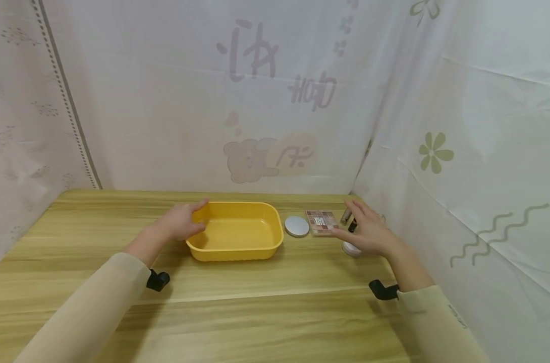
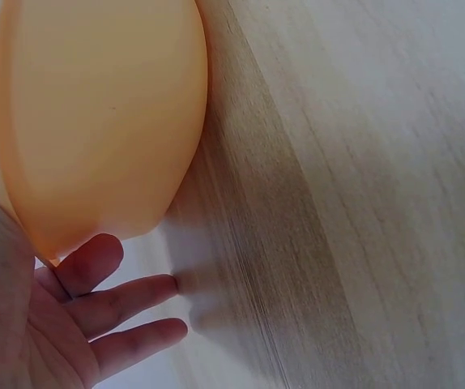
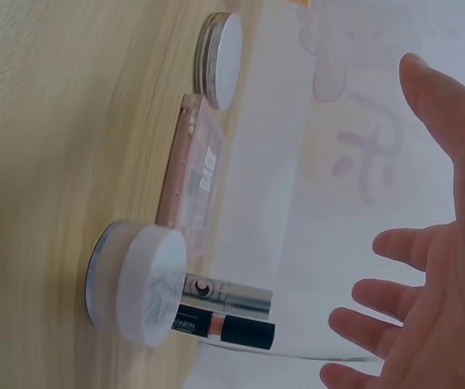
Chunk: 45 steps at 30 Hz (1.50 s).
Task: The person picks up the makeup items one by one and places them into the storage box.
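Observation:
My left hand (image 1: 177, 222) grips the left end of a yellow plastic tub (image 1: 236, 255), thumb over the rim and several fingers (image 2: 131, 304) outside. Nothing lies in the tub. Over at the right, my right hand (image 1: 369, 233) hovers above a group of cosmetics, fingers spread and holding nothing. Beneath and beside it are a round powder jar (image 3: 153, 285) with a white lid, a silver tube (image 3: 231, 297) and a black-capped tube (image 3: 245, 331), partly hidden by the hand in the head view. An eyeshadow palette (image 1: 320, 223) lies just left of them, beside a round silver compact (image 1: 296, 226).
The wooden table (image 1: 238, 322) extends toward me in front of the tub. A white printed curtain (image 1: 175, 101) hangs along the back edge, and another sheet (image 1: 493, 166) closes off the right side near my right hand. Both wrists carry black mounts (image 1: 384, 291).

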{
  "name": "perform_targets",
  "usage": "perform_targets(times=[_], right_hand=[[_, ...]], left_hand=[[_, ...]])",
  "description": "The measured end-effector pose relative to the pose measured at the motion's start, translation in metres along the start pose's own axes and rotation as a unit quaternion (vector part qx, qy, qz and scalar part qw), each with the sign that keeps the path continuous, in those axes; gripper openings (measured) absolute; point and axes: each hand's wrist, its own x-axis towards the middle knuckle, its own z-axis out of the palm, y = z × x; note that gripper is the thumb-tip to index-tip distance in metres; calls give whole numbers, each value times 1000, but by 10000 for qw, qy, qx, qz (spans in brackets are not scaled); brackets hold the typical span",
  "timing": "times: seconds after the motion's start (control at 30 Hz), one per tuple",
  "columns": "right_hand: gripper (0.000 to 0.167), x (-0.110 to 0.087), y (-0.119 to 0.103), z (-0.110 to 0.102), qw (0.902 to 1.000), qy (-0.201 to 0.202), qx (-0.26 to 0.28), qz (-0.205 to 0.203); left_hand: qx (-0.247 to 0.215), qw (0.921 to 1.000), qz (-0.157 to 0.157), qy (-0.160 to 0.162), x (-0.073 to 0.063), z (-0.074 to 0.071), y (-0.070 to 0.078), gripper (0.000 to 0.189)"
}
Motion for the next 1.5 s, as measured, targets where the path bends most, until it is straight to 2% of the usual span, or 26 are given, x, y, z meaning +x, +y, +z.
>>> perform_targets(times=[0.17, 0.43, 0.6, 0.9, 1.1, 1.5], right_hand=[[107, -1, 6, 1, 10000, -83, -27, 31], [83, -3, 13, 2, 9994, -345, -45, -66], [78, -4, 24, 9, 9990, -438, -89, -46], [73, -4, 36, 17, 9988, -452, -57, -170], [76, -6, 42, 21, 9984, -543, 9, -153], [79, -3, 43, 27, 9977, -650, -82, -150]], left_hand=[[-35, 10000, -13, 7, 1, 1, -1, 84], [-53, 10000, -3, -17, 1, 0, -2, 84], [-40, 10000, 38, -14, 0, 0, -2, 84], [-62, 10000, 44, 34, -1, 0, -1, 85], [-193, 9998, 19, -17, -1, 0, 2, 85], [-258, 9997, -18, 22, -1, 0, 0, 84]])
